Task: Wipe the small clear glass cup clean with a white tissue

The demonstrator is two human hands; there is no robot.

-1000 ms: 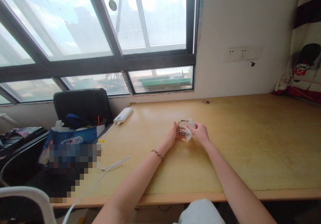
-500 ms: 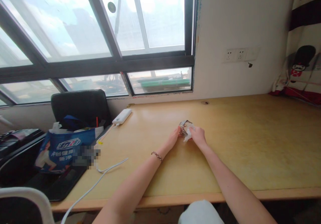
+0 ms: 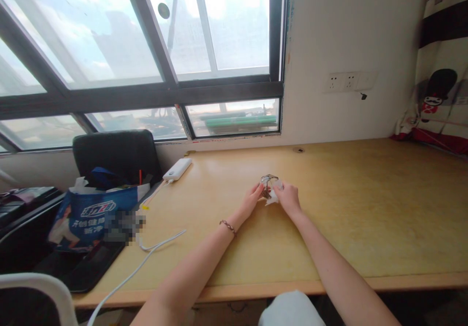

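L hand [image 3: 252, 198] is gripping a ring [image 3: 269, 177], dark/silvery, thumb & fingers closing on its L side. R hand [image 3: 288, 198] is pinching a white tissue [image 3: 271, 200], fingers holding it against ring's R side; can't tell if R fingers are touching the ring itself. Ring is sitting btwn both hands, over the mid part of the desk [image 3: 376, 209]; can't tell if it's resting on the wood or being held just above. Tissue is partly covering ring's lower R side, loose end hanging toward the person. Ring's exact make is too small to tell.

Both forearms are reaching in from the front edge, L wrist wearing a braided bracelet [image 3: 228, 227]. Pale cloth over a knee [image 3: 292, 310] is showing btwn the arms, at bottom.

Power bank [image 3: 177, 169], white, is lying nr desk's far L corner, w/ a plug going in its near end. White cable [image 3: 135, 267] is curving over the L part & running past the front edge. Blue bag [image 3: 82, 219] is standing L of desk, in front of a black chair [image 3: 117, 148], pixelated patch hiding its R part.
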